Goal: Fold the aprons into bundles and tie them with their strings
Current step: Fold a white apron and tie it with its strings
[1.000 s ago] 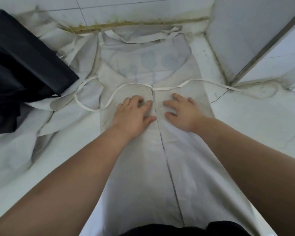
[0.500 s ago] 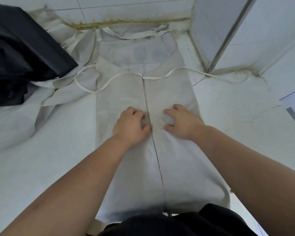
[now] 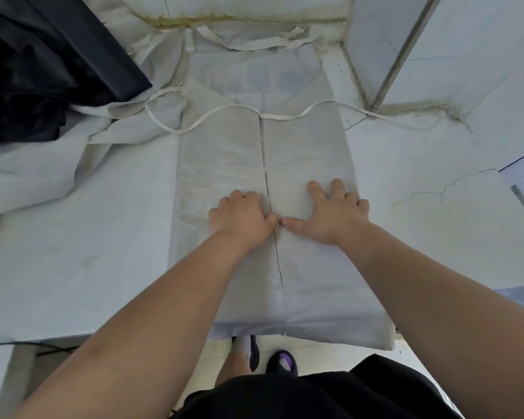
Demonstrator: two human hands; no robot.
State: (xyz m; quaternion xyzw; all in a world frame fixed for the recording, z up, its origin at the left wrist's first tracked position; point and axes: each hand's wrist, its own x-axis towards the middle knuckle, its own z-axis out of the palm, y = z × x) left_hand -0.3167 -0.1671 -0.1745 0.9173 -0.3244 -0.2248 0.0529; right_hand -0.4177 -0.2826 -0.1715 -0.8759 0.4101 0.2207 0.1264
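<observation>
Right hand presses flat, fingers spread, on the folded pale grey cloth apron, left hand has fingers curled under, can't tell if gripping.

We see a heap of black cloth at the far left of the white tabletop, whose right side shows thin cracks. A yellowed seam lines the back wall. Dark slippers stand on the floor below.

No legible text, brand or number anywhere — only a faint, unreadable print on the apron
</observation>
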